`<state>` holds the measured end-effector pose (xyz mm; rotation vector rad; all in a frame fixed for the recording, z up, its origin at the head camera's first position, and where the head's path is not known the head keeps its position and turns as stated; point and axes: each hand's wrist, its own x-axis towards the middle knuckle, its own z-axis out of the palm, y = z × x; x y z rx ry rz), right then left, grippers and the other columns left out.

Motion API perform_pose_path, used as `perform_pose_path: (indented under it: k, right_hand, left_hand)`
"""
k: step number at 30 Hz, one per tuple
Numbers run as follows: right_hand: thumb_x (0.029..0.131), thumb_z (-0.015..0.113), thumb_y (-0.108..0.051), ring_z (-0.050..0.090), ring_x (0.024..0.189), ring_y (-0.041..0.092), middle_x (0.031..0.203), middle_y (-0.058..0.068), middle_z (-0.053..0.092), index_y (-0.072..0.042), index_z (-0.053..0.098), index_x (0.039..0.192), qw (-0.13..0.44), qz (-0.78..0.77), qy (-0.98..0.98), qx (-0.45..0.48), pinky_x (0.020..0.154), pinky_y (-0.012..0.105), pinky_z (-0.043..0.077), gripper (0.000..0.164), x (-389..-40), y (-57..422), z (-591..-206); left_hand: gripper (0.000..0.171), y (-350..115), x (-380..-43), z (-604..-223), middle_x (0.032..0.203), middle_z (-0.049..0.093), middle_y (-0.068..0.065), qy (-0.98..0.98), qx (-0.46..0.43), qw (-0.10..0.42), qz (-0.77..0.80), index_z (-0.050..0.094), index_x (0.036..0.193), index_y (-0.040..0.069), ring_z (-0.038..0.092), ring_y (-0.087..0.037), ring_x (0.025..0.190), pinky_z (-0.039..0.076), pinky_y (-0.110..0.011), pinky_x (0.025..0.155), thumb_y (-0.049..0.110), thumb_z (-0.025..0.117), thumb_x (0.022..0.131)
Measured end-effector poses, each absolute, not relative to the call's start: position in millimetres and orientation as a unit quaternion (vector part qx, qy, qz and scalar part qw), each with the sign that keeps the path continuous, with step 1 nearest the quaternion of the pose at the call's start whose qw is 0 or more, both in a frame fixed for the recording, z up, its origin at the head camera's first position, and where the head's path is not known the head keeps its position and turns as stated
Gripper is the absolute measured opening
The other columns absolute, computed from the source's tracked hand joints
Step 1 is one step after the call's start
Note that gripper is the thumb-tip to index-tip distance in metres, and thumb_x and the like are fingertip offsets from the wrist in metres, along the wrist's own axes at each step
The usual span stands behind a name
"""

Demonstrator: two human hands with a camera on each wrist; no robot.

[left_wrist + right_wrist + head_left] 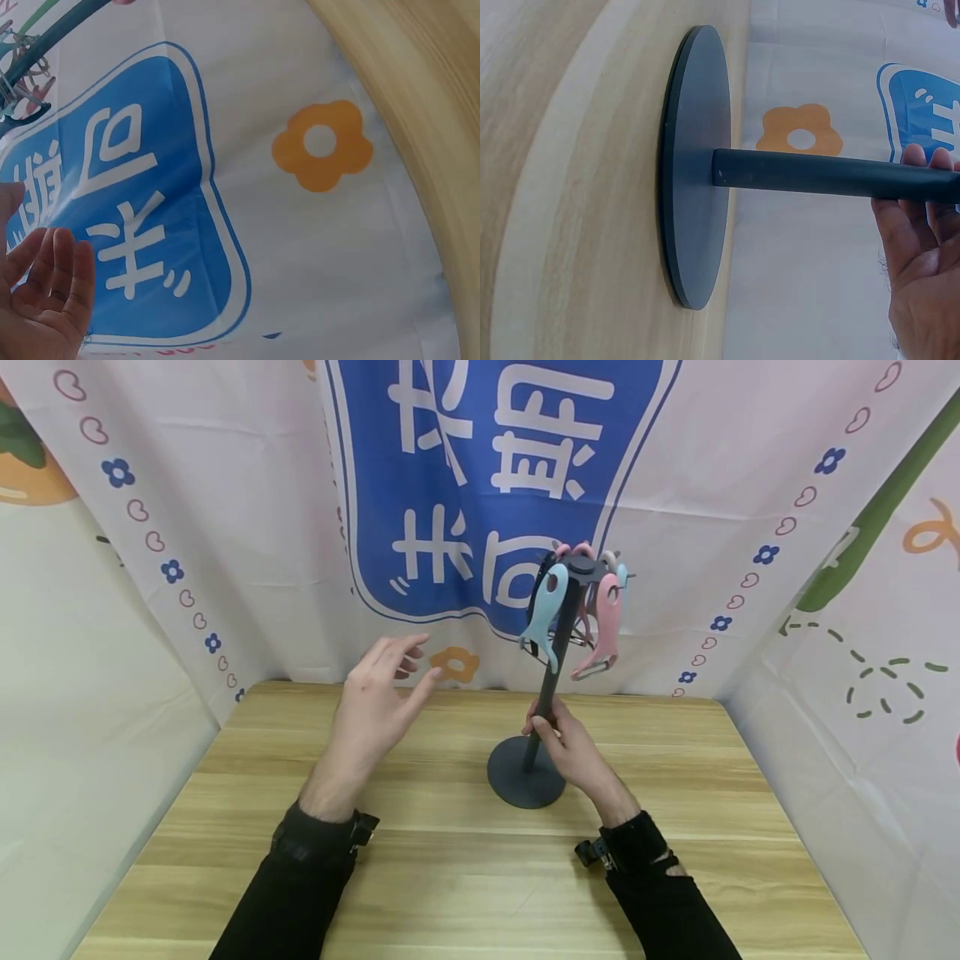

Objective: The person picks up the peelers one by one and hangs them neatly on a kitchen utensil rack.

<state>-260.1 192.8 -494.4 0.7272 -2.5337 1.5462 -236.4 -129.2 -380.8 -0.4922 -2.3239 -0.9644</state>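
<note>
A dark grey stand has a round base (525, 785) and an upright pole (551, 681), tilted in the head view. My right hand (573, 747) grips the pole at its lower half; the right wrist view shows fingers round the pole (802, 172) above the flat base (697, 172). Around the top hang a light blue peeler (546, 610), a pink peeler (606, 618) and several other utensils, partly hidden behind them. My left hand (378, 689) is raised left of the stand, holding nothing, fingers loosely bent and thumb apart. In the left wrist view its palm (52, 315) shows.
A light wooden table (442, 877) lies beneath both forearms. Behind it hangs a white cloth (247, 527) with a blue printed sign (480, 510) and an orange flower (455, 666). White printed side walls (847, 760) rise left and right of the table.
</note>
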Motion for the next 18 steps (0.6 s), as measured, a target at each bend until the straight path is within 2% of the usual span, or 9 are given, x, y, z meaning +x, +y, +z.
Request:
perform_pose_path:
  k: [7,18]
  right_hand:
    - [0.127,0.05,-0.015,0.079,0.118,0.039,0.117,0.021,0.077,0.0,0.057,0.14,0.041,0.505,-0.829,0.238,0.111,0.061,0.068,0.021,-258.9,192.0,-492.2]
    - [0.127,0.05,-0.015,0.078,0.118,0.041,0.119,0.022,0.074,0.0,0.057,0.14,0.035,0.515,-0.822,0.239,0.112,0.065,0.068,0.021,-259.2,191.9,-492.5]
  left_hand:
    - [0.05,-147.6,-235.0,-394.0,0.129,0.077,-0.018,-0.885,-0.16,0.262,-0.349,0.071,0.155,0.006,0.08,-0.036,0.115,0.074,-0.053,0.106,0.019,0.086,0.11]
    - [0.048,-175.3,-231.7,-412.4,0.135,0.075,-0.021,-0.909,-0.135,0.215,-0.332,0.069,0.156,0.002,0.077,-0.041,0.124,0.07,-0.06,0.11,0.021,0.081,0.114]
